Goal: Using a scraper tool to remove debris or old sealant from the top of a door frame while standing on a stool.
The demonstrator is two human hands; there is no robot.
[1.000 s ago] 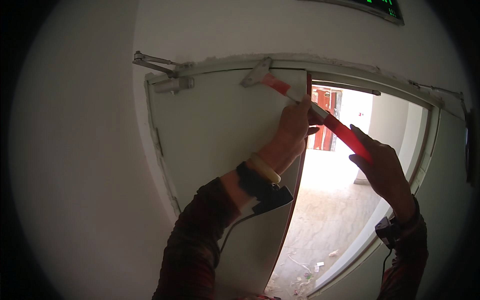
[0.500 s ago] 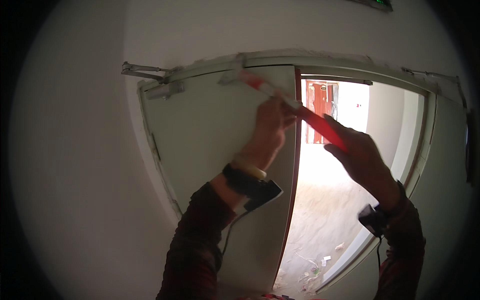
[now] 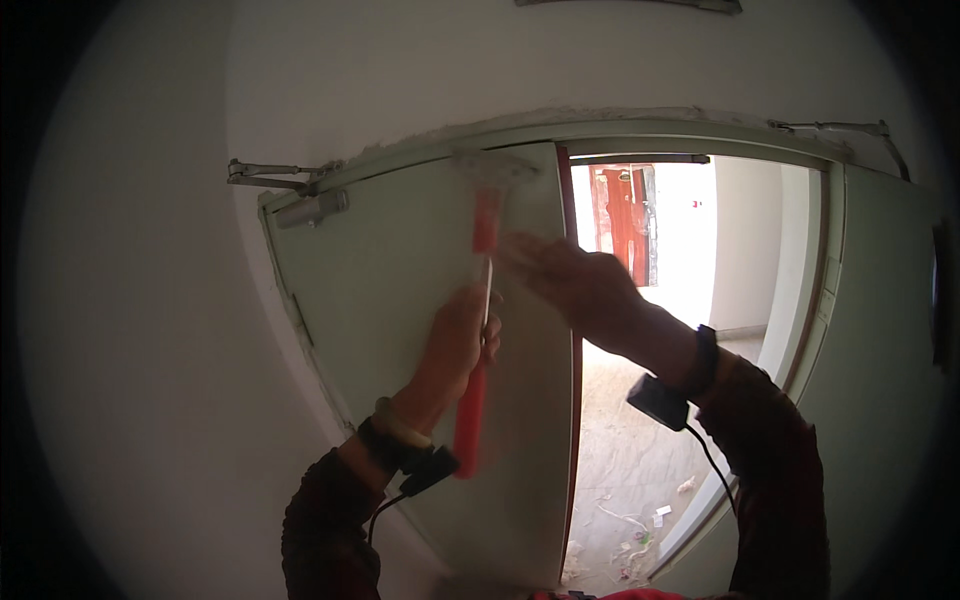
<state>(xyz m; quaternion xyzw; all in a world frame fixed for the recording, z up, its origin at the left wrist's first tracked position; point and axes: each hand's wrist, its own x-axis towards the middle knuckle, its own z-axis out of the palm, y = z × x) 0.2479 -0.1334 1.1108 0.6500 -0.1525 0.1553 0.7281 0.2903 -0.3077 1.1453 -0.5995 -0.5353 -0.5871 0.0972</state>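
Note:
A hammer [image 3: 484, 225] with a red grip stands nearly upright in front of the pale green door leaf [image 3: 380, 260], its head blurred close to the leaf's top edge. My left hand [image 3: 455, 335] is closed round the middle of its shaft, and the red grip hangs down below the fist. Just right of the shaft is my right hand [image 3: 585, 285], its fingers pointing left toward the hammer. Those fingers are smeared by motion, so whether they touch the shaft or hold anything does not show.
A door closer [image 3: 312, 208] with a folding arm sits at the leaf's upper left; another closer arm [image 3: 840, 127] is at the frame's upper right. Through the open doorway are a red door [image 3: 625, 225] and a floor [image 3: 630, 440] with scattered debris. Cables hang from my wrist devices.
The hammer has swung from a slant to nearly upright. My right hand has let go of the red grip and moved left; my left hand has moved lower, still holding the shaft.

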